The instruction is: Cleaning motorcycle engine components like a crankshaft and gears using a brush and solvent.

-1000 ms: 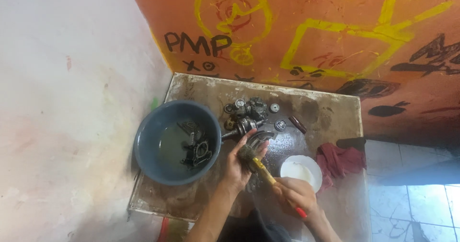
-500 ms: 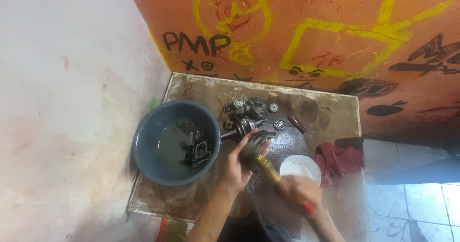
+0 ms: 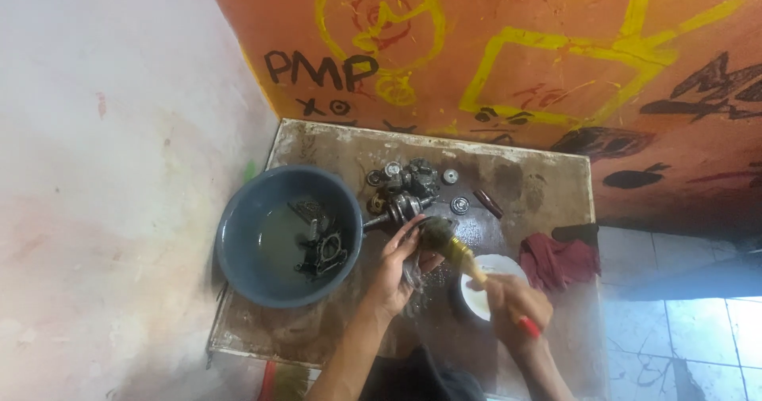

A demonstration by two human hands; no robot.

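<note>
Change: half a second back the right hand sat lower and further right, the brush handle stretched out long; now it has drawn up closer to the left hand, and the view has shifted slightly, the basin sitting a little lower in it.
Left hand: the left hand (image 3: 397, 267) is curled narrow around a small dark metal part (image 3: 432, 231), fingers wrapped over its near side, holding it above the bench just in front of the heap of parts.
Right hand: the right hand (image 3: 514, 304) is closed on a brush (image 3: 468, 261) with a yellowish wooden handle and a red end poking out behind the fist; the bristle end lies against the held part.
Held part: grimy, greenish-black, rounded; its finer shape cannot be told.
Near the hands: a white round bowl (image 3: 492, 290) lies partly under the right hand; a crumpled dark red rag (image 3: 557, 260) sits just beside it to the right.
Parts heap: bearings, gears and a shaft (image 3: 405, 188), grey steel, oily, clustered beyond the left hand.
Basin: a round blue-grey plastic basin (image 3: 238, 234) stands to the left, holding murky greenish liquid and a dark metal casting (image 3: 321, 246).
Bench: the bench (image 3: 540, 187) is stained brown, wet-looking, set in a corner.
Walls: orange painted wall (image 3: 516, 20) with yellow and black marks behind; pale plaster wall (image 3: 103, 131) at left.
</note>
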